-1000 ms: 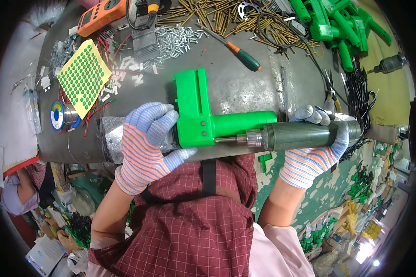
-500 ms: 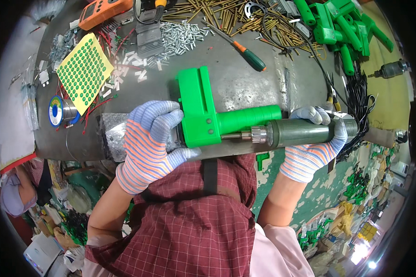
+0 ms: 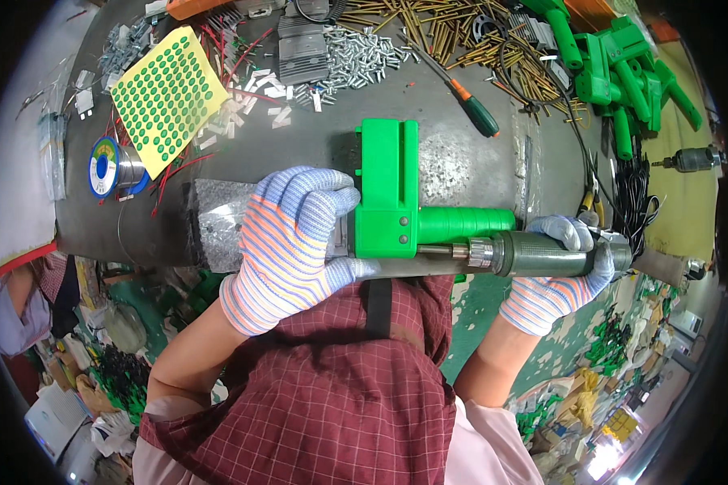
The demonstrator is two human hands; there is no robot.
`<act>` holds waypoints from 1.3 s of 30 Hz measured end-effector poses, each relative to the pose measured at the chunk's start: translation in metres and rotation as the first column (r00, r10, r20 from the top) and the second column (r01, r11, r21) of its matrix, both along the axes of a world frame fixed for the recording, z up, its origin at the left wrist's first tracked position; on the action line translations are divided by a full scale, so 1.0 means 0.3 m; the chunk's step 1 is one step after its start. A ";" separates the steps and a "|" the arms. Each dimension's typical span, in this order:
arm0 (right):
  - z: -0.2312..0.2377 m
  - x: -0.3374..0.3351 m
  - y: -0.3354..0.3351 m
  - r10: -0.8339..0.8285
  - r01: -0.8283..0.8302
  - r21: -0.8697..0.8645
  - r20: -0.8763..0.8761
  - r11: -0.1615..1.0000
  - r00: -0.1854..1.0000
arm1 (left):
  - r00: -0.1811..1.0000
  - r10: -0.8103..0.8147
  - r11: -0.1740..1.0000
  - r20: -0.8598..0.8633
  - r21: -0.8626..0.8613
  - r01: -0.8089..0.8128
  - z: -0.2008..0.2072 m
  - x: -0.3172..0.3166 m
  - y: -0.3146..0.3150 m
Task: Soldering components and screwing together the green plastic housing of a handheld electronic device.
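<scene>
Both hands wear striped knit gloves. My left hand [image 3: 299, 230] grips the left end of a green plastic tool housing [image 3: 387, 182], fingers on top and thumb below. The housing has a ribbed handle [image 3: 469, 225] pointing right, with two screws showing on its side. My right hand [image 3: 562, 271] is wrapped round a dark green power screwdriver [image 3: 542, 253], held level. Its metal bit [image 3: 437, 250] points left and meets the lower right side of the housing; the tip is hidden there. What my left palm covers cannot be made out.
At the back lie silver screws [image 3: 360, 61], long brass-coloured screws [image 3: 437, 28] and a hand screwdriver [image 3: 477, 113]. More green housings [image 3: 623, 73] are heaped back right. A yellow sticker sheet [image 3: 170, 101] and a solder spool [image 3: 112, 167] sit left. Pliers [image 3: 592, 194] lie beyond my right hand.
The housing, the power screwdriver and both hands appear further right in the view, and the bench things have shifted too. The housing looks turned slightly more upright. Both grips are unchanged.
</scene>
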State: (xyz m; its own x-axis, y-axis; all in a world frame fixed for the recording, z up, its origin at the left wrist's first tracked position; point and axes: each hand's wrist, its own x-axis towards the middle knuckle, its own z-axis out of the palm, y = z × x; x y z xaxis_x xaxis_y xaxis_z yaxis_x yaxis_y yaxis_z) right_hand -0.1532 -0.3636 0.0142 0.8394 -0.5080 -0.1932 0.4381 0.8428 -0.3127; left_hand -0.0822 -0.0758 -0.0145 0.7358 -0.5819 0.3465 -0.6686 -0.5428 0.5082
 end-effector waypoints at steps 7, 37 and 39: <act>-0.002 -0.013 0.012 -0.025 0.025 -0.023 0.029 0.999 0.999 | 0.999 0.047 0.999 -0.020 -0.018 -0.047 0.003 -0.020 -0.009; 0.001 0.141 -0.031 -0.011 0.010 -0.029 -0.025 1.000 1.000 | 0.805 0.420 0.871 -0.418 -0.062 -0.487 0.019 0.050 -0.162; 0.004 0.147 -0.028 0.000 -0.001 -0.034 -0.025 0.999 1.000 | 0.811 0.429 0.874 -0.398 -0.045 -0.484 0.025 0.050 -0.161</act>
